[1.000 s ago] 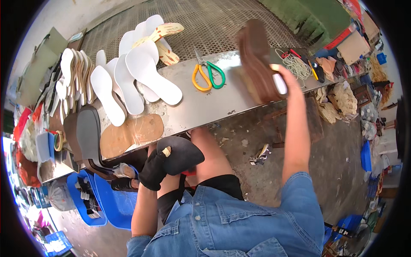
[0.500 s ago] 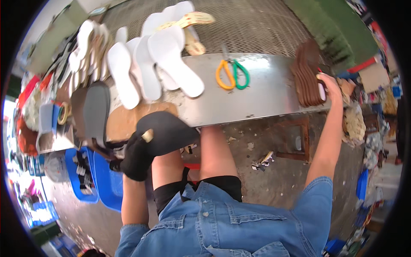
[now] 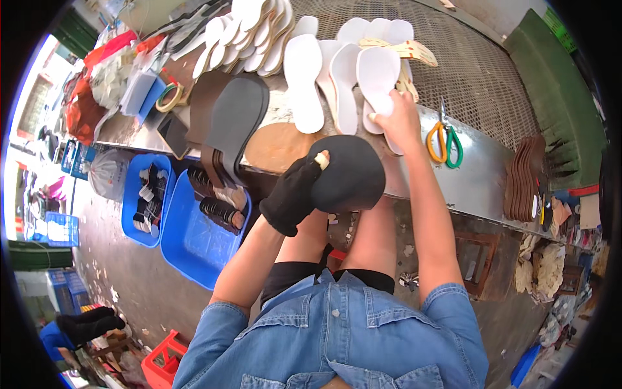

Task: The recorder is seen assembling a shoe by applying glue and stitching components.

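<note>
Head view: left hand (image 3: 295,194), gloved, grips black sole (image 3: 346,174) at its 9 o'clock edge, thumb on top, holding it flat over the lap at bench (image 3: 483,178) edge, likely steadied for joining; right hand (image 3: 402,123) at 12 o'clock of it, fingers curled on white insole (image 3: 379,81), bottom end; scissors (image 3: 444,139) at 3 o'clock; blue tubs (image 3: 188,243) at 8 o'clock.
</note>
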Demonstrator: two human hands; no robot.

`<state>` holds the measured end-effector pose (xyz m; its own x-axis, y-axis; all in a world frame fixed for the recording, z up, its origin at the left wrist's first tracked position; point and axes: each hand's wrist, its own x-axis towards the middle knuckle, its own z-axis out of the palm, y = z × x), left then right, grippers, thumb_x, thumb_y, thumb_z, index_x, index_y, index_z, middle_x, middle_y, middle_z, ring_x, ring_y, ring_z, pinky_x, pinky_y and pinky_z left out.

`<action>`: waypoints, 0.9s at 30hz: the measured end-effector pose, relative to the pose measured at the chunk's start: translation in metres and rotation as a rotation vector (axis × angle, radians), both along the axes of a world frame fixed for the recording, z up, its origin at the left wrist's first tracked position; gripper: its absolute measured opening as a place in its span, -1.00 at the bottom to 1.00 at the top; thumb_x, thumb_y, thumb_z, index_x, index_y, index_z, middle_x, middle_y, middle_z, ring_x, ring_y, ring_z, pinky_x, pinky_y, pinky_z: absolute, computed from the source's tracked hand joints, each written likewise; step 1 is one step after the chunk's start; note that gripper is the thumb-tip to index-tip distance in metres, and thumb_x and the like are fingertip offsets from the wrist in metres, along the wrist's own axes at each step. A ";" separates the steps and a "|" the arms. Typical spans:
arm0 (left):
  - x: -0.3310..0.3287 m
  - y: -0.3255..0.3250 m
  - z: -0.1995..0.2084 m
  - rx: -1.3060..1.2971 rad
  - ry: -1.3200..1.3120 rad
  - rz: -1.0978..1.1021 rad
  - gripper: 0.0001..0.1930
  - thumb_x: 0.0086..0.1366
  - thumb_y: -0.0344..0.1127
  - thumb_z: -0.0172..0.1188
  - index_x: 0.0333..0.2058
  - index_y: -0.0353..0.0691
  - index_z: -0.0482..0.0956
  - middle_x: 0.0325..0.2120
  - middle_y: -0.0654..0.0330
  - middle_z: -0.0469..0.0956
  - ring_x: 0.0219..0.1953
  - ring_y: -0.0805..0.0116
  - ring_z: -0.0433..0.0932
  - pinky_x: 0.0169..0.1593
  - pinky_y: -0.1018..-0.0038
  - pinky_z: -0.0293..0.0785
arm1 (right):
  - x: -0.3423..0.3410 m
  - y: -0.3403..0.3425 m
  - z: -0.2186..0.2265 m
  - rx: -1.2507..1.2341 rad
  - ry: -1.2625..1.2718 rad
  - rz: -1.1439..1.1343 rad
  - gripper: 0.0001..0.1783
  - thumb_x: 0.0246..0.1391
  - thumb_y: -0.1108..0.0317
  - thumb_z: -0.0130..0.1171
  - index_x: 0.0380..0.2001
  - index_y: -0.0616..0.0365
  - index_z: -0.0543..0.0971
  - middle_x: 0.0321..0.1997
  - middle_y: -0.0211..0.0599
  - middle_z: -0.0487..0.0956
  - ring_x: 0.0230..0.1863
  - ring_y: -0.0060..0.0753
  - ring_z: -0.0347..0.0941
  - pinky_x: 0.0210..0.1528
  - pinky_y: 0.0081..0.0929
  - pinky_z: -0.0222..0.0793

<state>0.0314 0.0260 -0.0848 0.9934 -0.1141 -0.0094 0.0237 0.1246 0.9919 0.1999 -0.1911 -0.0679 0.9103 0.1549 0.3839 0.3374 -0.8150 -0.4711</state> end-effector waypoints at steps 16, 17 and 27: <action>0.010 -0.003 0.038 0.067 -0.317 0.115 -0.58 0.38 -0.11 -0.07 0.05 -0.31 0.37 -0.16 0.15 0.51 -0.10 0.41 0.49 -0.07 0.52 0.45 | -0.171 -0.030 0.038 1.260 0.362 0.253 -0.50 0.10 0.30 0.10 0.06 0.37 0.33 -0.04 -0.04 0.50 -0.15 -0.16 0.53 -0.16 -0.29 0.50; 0.008 -0.006 0.047 0.179 -0.552 0.111 -0.55 0.40 -0.07 -0.10 0.04 -0.33 0.37 -0.16 0.18 0.51 -0.09 0.46 0.48 -0.06 0.54 0.43 | -0.178 -0.023 0.035 1.292 0.321 0.281 -0.50 0.09 0.32 0.14 0.04 0.38 0.34 -0.04 -0.04 0.50 -0.17 -0.18 0.53 -0.17 -0.29 0.51; 0.007 -0.010 0.057 -0.420 0.234 0.063 -0.49 0.38 0.03 -0.11 0.04 -0.33 0.35 -0.08 0.10 0.50 -0.08 0.37 0.51 -0.03 0.48 0.46 | -0.204 0.015 0.026 1.225 0.414 0.373 -0.53 0.07 0.32 0.20 -0.01 0.40 0.41 -0.10 -0.28 0.54 -0.10 -0.57 0.43 -0.02 -0.59 0.31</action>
